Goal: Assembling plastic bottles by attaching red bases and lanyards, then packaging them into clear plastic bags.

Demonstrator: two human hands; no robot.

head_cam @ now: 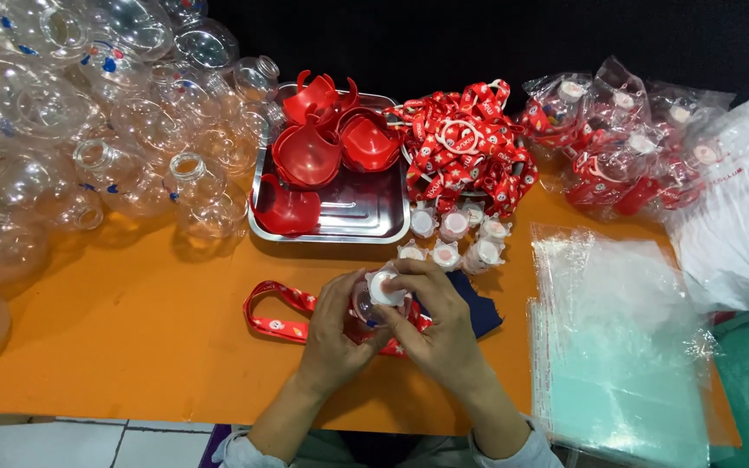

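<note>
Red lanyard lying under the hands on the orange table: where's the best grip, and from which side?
Judging by its pose, take the red lanyard at its open loop end, left of the left hand. That loop lies flat and bare on the orange table, so come from above and the left; the rest runs under both hands, including the right hand.

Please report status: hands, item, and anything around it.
Both hands, left hand and right hand, grip small clear bottle. Red strap beneath. Steel tray behind.

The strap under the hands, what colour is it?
The strap is red with small white marks, seen best in the head view.
</note>
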